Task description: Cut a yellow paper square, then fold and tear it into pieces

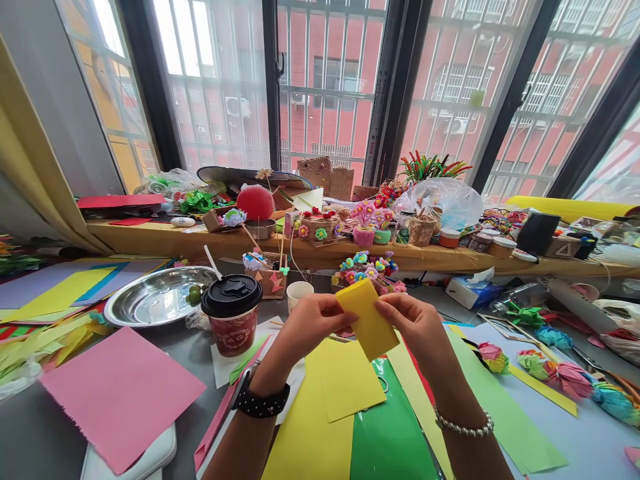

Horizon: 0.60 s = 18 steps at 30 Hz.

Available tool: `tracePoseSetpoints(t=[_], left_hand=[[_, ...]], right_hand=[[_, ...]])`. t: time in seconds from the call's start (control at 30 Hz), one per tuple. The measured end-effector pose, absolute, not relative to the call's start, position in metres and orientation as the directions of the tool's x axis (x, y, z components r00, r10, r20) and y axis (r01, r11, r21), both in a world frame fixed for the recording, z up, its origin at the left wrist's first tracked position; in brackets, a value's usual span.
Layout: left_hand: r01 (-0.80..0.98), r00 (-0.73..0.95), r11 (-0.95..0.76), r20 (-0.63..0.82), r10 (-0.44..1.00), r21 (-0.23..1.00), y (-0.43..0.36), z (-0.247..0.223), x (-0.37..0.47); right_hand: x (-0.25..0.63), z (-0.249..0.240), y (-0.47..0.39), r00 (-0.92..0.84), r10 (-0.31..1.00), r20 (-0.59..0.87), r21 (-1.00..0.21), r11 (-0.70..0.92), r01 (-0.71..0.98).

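Between my two hands a small folded piece of yellow paper (pixel 369 323) is held up, tilted, above the table. My left hand (pixel 320 317) pinches its left edge between thumb and fingers. The upper right edge is pinched by my right hand (pixel 407 323). Below lie a square of yellow paper (pixel 353 393) and a larger yellow sheet (pixel 305 433), partly over a glossy green sheet (pixel 390 437). A metal ring, perhaps a scissors handle, pokes out beside the square.
To the left stand a lidded paper coffee cup (pixel 233 317), a metal plate (pixel 145 300) with green fruit and a pink sheet (pixel 123 393). A white paper cup (pixel 300 291) is behind my left hand. Paper flowers (pixel 575 380) lie at right; crafts crowd the windowsill (pixel 210 245).
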State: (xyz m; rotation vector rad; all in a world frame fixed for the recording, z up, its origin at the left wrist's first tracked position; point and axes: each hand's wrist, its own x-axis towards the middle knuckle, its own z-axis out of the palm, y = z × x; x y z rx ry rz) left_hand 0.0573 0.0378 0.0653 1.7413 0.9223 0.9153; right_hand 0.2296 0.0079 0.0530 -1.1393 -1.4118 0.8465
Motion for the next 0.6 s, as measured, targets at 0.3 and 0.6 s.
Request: tracePoseSetpoints(t=[0.3,0.6], left_hand=[[0.391,0.372,-0.524,0.391,0.842,0.756,0.03,0.073,0.056],[0.43,0.359,-0.613,0.498,0.789,0.663,0.034,0.074,0.044]], right_hand=[[0.226,0.061,0.0,-0.104,0.92,0.378,-0.782,0.377,0.496],[0.24,0.066,-0.004,-0.135,0.923,0.359,-0.75,0.372,0.547]])
